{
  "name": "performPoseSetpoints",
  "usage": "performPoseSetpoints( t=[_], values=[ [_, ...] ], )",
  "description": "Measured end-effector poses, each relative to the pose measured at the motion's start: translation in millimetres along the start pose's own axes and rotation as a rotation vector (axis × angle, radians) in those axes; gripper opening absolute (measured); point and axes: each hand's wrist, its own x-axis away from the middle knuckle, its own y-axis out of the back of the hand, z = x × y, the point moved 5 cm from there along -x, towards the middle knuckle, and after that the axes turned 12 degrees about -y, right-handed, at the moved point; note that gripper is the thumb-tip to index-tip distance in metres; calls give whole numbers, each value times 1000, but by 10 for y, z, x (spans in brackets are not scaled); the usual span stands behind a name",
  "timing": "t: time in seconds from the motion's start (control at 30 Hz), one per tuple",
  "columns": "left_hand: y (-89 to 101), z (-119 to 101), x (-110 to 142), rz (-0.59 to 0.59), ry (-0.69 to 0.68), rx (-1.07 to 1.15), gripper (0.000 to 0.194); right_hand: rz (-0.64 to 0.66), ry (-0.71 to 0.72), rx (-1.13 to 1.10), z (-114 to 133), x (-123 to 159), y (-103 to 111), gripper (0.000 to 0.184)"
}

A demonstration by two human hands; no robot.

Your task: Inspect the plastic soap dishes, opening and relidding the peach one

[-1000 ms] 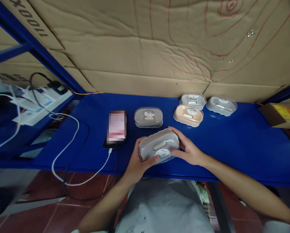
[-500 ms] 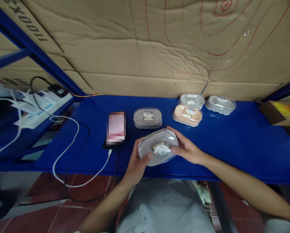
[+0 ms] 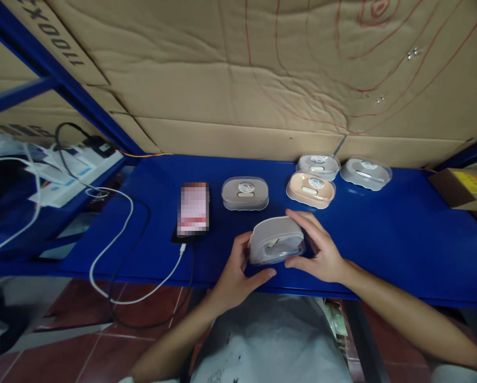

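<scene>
Both my hands hold a grey oval plastic case [image 3: 276,239] with a clear lid just above the front of the blue shelf [image 3: 382,234]. My left hand [image 3: 238,268] cups its left end with the thumb under the front edge. My right hand [image 3: 320,247] wraps its right end, fingers over the top. The case is tilted with one long side toward me. Three similar cases lie further back: a grey one [image 3: 245,193], a peach one [image 3: 310,189] and a pale one [image 3: 317,165], plus another clear one [image 3: 365,173] at the right.
A phone [image 3: 192,208] lies left of the cases with a white cable [image 3: 114,250] plugged in and looping off the shelf edge. A power strip and wires [image 3: 74,162] sit far left. A cardboard wall [image 3: 262,80] backs the shelf. A small box [image 3: 462,189] sits at the right.
The held case has turned from lid-up with its label showing to tilted on its side, and both hands shifted slightly right with it.
</scene>
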Motion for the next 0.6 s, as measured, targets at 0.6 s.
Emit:
performPoseSetpoints(
  t=[0.6],
  values=[
    [-45,-66,90,-6,-52,-126,74,25,109,95,9,128,-190,63]
  ],
)
